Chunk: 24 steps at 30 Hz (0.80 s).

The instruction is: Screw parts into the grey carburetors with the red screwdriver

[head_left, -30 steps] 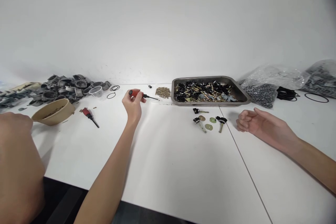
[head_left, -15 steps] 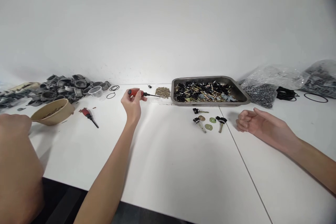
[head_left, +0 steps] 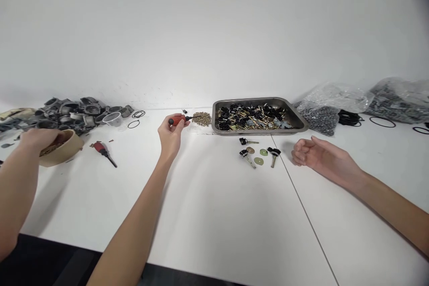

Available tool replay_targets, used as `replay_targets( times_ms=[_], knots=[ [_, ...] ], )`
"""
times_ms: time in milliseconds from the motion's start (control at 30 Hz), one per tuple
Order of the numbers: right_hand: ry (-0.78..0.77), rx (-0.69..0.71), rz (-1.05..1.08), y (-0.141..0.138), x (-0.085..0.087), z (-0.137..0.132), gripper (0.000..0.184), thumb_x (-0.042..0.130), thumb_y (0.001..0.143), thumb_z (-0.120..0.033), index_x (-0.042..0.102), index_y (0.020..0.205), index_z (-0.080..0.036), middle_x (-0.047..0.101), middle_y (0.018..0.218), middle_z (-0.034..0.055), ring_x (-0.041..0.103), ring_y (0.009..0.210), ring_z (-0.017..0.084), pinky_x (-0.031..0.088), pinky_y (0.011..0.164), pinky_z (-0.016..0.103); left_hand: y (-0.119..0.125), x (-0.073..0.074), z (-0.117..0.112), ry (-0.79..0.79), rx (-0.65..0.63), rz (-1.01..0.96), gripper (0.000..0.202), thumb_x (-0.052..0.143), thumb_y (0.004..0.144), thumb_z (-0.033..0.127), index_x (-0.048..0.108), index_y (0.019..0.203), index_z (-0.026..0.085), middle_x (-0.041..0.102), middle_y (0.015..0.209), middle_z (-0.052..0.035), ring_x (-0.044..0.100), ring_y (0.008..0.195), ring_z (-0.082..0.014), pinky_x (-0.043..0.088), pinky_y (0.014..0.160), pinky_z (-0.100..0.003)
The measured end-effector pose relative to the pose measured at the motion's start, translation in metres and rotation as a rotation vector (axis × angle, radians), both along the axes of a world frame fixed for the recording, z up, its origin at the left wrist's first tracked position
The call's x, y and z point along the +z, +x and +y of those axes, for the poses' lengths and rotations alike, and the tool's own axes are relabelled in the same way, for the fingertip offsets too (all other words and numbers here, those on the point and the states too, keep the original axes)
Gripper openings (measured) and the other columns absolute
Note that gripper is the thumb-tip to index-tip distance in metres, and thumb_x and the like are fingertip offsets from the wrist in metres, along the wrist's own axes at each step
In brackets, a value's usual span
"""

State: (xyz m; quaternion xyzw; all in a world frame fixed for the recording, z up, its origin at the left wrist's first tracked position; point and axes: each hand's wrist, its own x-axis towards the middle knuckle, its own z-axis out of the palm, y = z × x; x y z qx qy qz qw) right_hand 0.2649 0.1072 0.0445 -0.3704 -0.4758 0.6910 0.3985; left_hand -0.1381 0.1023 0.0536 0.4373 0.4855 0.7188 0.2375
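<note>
My left hand (head_left: 170, 136) is wrapped round the handle of a red and black screwdriver (head_left: 177, 120). The screwdriver's tip reaches into a heap of small brass-coloured screws (head_left: 202, 119). Palm turned inward, my right hand (head_left: 310, 154) rests by the table seam, its fingers loosely curled and the thumb apart, with nothing visible in it. Left of that hand lie several black-headed lock cylinders with metal stems (head_left: 274, 155) and a few flat greenish discs (head_left: 258, 161).
A metal tray (head_left: 261, 133) of mixed parts stands behind. At left, another person's hand (head_left: 42, 138) reaches into a tan bowl (head_left: 65, 156). Nearby are a second screwdriver (head_left: 103, 153), grey housings (head_left: 70, 109) and a clear cup (head_left: 114, 119). Plastic bags of parts (head_left: 320, 116) sit at right.
The screwdriver tip has moved from the near edge of the screw heap into it. The other person's hand has gone into the bowl. The view has shifted slightly right.
</note>
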Motion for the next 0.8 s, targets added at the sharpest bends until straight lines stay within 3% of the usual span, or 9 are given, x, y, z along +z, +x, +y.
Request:
replay_targets(
  times_ms=[367, 567, 800],
  knots=[
    [0.035, 0.007, -0.031, -0.0002, -0.0016, 0.0011, 0.034, 0.054, 0.088, -0.051, 0.066, 0.076, -0.021, 0.048, 0.064, 0.0031, 0.045, 0.061, 0.018, 0.041, 0.06, 0.034, -0.0007, -0.0003, -0.0004, -0.064, -0.044, 0.135, 0.031, 0.069, 0.074, 0.033, 0.064, 0.098, 0.014, 0.069, 0.099, -0.0083, 0.071, 0.081, -0.0153, 0.06, 0.09, -0.033],
    [0.023, 0.033, 0.019, -0.002, -0.0009, -0.0007, 0.034, 0.054, 0.088, -0.049, 0.063, 0.075, -0.019, 0.05, 0.061, 0.0026, 0.046, 0.058, 0.016, 0.039, 0.058, 0.032, 0.0017, -0.0013, -0.0029, -0.089, 0.0, 0.159, 0.032, 0.071, 0.073, 0.033, 0.065, 0.098, 0.014, 0.069, 0.096, -0.0081, 0.072, 0.081, -0.018, 0.06, 0.091, -0.036],
    [0.059, 0.019, -0.03, -0.0027, -0.0025, -0.0018, 0.036, 0.05, 0.089, -0.051, 0.06, 0.077, -0.019, 0.05, 0.061, 0.0027, 0.046, 0.058, 0.017, 0.038, 0.059, 0.033, -0.0041, -0.0066, -0.0009, -0.06, 0.001, -0.003, 0.035, 0.074, 0.072, 0.036, 0.065, 0.098, 0.014, 0.068, 0.093, -0.0074, 0.073, 0.078, -0.0207, 0.06, 0.096, -0.044]
  ],
)
